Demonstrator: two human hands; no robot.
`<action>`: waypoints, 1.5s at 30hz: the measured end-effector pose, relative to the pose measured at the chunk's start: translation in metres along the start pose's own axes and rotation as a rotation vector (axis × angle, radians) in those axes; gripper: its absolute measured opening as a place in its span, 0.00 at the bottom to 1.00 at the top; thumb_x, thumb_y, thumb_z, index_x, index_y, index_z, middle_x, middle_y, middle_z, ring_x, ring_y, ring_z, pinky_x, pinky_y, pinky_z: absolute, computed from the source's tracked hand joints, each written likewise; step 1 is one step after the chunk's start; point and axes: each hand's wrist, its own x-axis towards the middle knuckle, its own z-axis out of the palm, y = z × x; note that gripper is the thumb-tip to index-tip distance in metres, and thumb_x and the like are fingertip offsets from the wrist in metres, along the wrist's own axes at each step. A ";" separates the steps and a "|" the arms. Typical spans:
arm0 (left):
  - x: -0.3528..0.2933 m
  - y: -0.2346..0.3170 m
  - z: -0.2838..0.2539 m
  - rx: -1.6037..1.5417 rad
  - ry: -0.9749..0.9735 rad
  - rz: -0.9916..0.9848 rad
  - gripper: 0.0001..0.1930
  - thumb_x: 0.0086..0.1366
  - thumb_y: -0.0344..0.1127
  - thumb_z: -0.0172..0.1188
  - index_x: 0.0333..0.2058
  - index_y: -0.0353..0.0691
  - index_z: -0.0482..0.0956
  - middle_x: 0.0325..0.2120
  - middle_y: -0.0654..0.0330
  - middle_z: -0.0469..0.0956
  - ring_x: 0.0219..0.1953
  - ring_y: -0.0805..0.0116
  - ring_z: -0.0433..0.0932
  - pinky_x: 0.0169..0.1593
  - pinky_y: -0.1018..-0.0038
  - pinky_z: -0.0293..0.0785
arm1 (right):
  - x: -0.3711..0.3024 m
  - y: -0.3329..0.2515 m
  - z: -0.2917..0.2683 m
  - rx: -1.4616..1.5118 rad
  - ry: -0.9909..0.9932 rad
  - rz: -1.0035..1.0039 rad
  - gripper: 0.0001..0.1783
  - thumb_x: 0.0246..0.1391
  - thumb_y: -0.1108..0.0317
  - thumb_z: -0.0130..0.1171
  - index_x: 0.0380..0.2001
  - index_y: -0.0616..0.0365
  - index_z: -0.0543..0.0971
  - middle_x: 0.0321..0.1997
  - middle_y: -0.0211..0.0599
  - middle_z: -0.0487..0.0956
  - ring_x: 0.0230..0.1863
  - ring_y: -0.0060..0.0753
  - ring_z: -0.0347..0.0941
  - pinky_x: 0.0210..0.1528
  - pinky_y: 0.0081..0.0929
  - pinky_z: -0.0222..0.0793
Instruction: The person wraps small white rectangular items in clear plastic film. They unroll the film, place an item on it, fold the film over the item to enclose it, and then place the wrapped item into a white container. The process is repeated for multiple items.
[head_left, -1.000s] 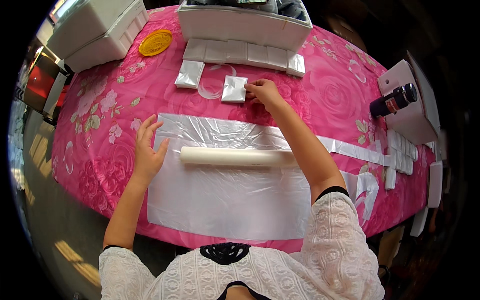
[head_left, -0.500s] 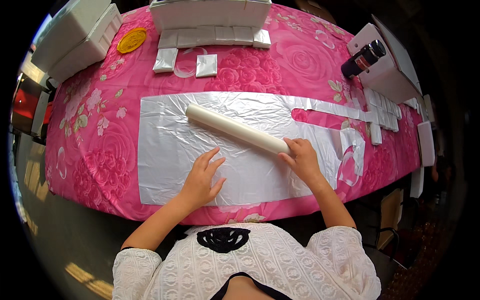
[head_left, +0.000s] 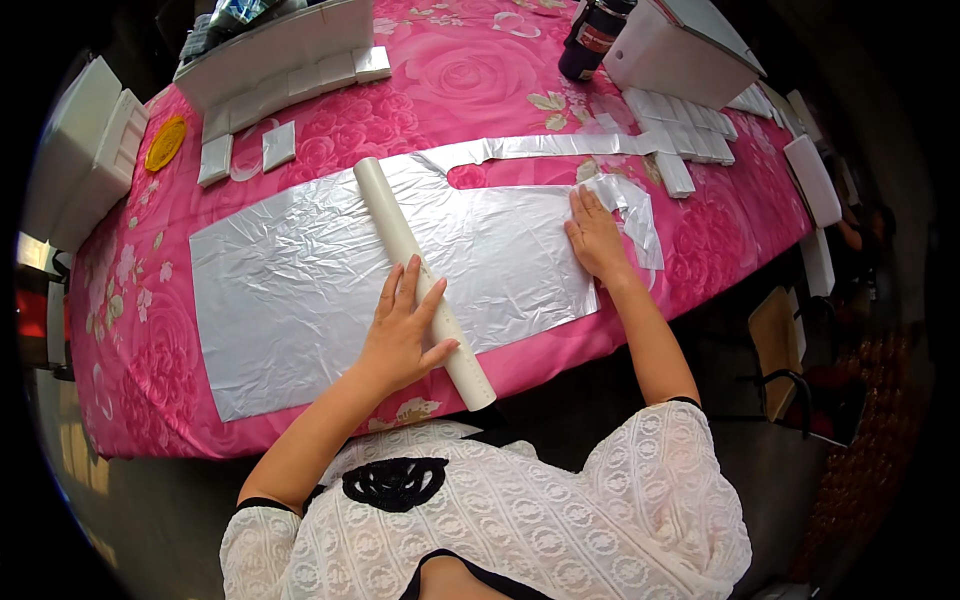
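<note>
Looking left to right, I have the silvery plastic bag (head_left: 275,310) flat on the pink-covered counter (head_left: 150,365), my left hand (head_left: 400,335) splayed over the white roll (head_left: 388,212) slanting across the bag, and my right hand (head_left: 598,238), fingers extended, resting near the bag's straps (head_left: 560,147).

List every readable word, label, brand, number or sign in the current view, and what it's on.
Nothing is legible enough to quote.
Dark bottle: red-and-white label, print too small to read.
White roll: faint marks, too small to read.
Silvery plastic sheet: no print visible.
</note>
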 end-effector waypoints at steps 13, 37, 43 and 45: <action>-0.020 -0.069 -0.028 0.287 0.402 -0.341 0.35 0.55 0.41 0.57 0.58 0.32 0.54 0.61 0.45 0.47 0.62 0.46 0.47 0.62 0.58 0.48 | -0.021 0.099 -0.010 -0.022 0.212 0.348 0.21 0.57 0.62 0.42 0.49 0.66 0.71 0.55 0.47 0.69 0.58 0.42 0.62 0.60 0.30 0.56; -0.224 -0.276 -0.162 0.398 0.344 -1.151 0.22 0.56 0.46 0.54 0.42 0.34 0.72 0.38 0.44 0.75 0.42 0.47 0.74 0.44 0.60 0.68 | -0.029 0.024 -0.018 -0.050 0.101 -0.053 0.23 0.56 0.60 0.45 0.50 0.64 0.70 0.56 0.47 0.68 0.58 0.45 0.63 0.60 0.35 0.54; -0.207 -0.243 -0.157 0.621 0.405 -1.076 0.22 0.53 0.37 0.59 0.47 0.36 0.68 0.50 0.48 0.66 0.52 0.48 0.64 0.52 0.58 0.62 | -0.033 0.025 -0.012 -0.233 0.120 0.217 0.22 0.56 0.60 0.44 0.52 0.58 0.69 0.57 0.44 0.68 0.59 0.43 0.61 0.60 0.40 0.53; -0.195 -0.234 -0.136 0.701 0.559 -0.719 0.24 0.53 0.35 0.60 0.49 0.37 0.66 0.55 0.49 0.61 0.56 0.48 0.59 0.57 0.57 0.57 | -0.033 0.033 -0.007 -0.240 0.176 0.237 0.20 0.55 0.61 0.45 0.49 0.58 0.71 0.54 0.43 0.70 0.56 0.43 0.64 0.58 0.38 0.55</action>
